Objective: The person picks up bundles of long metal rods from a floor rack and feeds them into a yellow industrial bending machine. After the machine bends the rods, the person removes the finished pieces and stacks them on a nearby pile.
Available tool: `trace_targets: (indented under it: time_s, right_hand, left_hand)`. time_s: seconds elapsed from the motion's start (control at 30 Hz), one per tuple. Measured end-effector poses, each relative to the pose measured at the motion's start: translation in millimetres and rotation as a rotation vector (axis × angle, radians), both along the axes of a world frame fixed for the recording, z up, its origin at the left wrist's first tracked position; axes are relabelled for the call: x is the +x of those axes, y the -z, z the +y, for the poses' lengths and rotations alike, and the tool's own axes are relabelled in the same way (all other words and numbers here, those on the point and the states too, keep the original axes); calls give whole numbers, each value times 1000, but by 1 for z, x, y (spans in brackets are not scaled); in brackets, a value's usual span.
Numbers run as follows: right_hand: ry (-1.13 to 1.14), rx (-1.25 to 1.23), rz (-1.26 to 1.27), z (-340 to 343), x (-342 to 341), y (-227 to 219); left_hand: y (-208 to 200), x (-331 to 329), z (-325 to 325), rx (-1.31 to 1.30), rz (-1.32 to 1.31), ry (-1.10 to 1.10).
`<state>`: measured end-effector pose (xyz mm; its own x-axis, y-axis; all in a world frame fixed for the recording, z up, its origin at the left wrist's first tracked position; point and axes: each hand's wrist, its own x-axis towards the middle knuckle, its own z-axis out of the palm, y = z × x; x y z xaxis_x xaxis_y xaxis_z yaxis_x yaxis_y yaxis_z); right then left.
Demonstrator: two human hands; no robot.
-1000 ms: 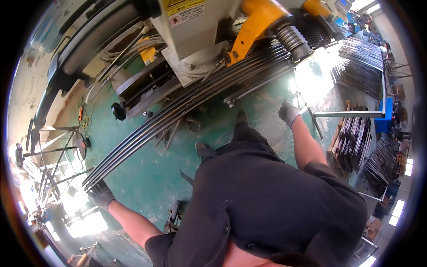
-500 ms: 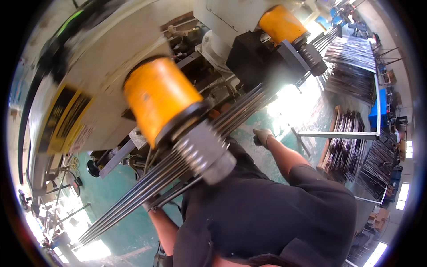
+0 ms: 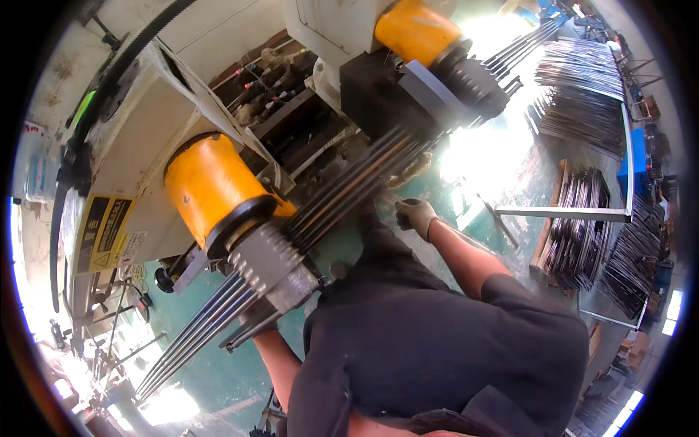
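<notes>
A bundle of long thin metal rods (image 3: 349, 189) runs diagonally between two machine heads. At the near head, the rods pass through a grey ribbed clamp block (image 3: 268, 256) below an orange cylinder (image 3: 218, 191). My left hand (image 3: 258, 312) is just under the rods beside this block, mostly covered by them and a dark bar (image 3: 251, 332); its fingers are hidden. To the right of the rods, my gloved right hand (image 3: 416, 217) hangs in the air with its fingers curled in. Nothing shows in it, and it touches nothing.
Another orange cylinder (image 3: 419, 33) with a ribbed block (image 3: 477, 87) stands at the far end of the rods. Stacks of rods (image 3: 579, 226) lie at the right beside a metal frame (image 3: 561, 213). A pale machine housing (image 3: 138, 167) with a yellow-black label fills the left.
My view has shifted, so the near clamp block and orange cylinder appear farther left and lower. My right hand sits slightly farther left, its fingers curled. The left hand stays under the rods.
</notes>
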<state>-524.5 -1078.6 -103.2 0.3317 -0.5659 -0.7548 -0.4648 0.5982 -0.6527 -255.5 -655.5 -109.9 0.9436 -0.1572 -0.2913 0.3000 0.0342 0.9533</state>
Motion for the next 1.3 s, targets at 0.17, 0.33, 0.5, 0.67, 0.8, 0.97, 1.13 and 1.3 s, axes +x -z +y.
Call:
trace_targets:
  time_s: [0.17,0.33,0.5,0.67,0.8,0.97,1.13,1.3]
  right_hand:
    - [56,-222,-312,31,6,-57]
    - [289,-45,-833,51,38,-139]
    - [354,-129,-1229,51,85,-193]
    - [641,301,-1195,30,132,-196]
    - [675,316,-1200,43,146,-201]
    - [692,238,-1157,38,140,-207]
    - [685,298,-1190,36,144,-199]
    - [652,355,-1200,36,140,-192]
  left_hand:
    - [-88,-11,1,926,-697,437]
    - [-80,0,54,231,-420,190]
    - [-94,21,127,-733,12,48]
    - [-154,20,140,-842,-81,156]
    - [-163,33,176,-809,-149,360]
    - [-188,39,152,-660,18,-73]
    - [-191,56,145,-604,13,-89]
    - [-257,52,114,-439,-210,-230]
